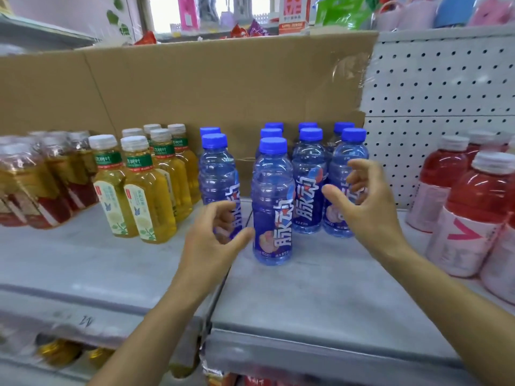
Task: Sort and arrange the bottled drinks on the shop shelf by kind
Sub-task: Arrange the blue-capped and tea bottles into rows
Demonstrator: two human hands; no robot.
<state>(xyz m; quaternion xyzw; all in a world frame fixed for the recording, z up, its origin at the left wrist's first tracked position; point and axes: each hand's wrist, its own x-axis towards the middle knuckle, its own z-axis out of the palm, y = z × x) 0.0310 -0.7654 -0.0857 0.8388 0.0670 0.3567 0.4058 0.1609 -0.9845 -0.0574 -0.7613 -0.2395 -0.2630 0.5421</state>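
Blue bottles stand in rows mid-shelf, against the cardboard; one blue bottle stands foremost; left hand and right hand flank it, fingers loosely curled, holding nothing; yellow tea bottles left, red drinks right; shelf front strip bare to its edge.

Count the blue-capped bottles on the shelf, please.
9 blue bottles: two at left, three in the next column, two after that, two at right. More may hide behind.
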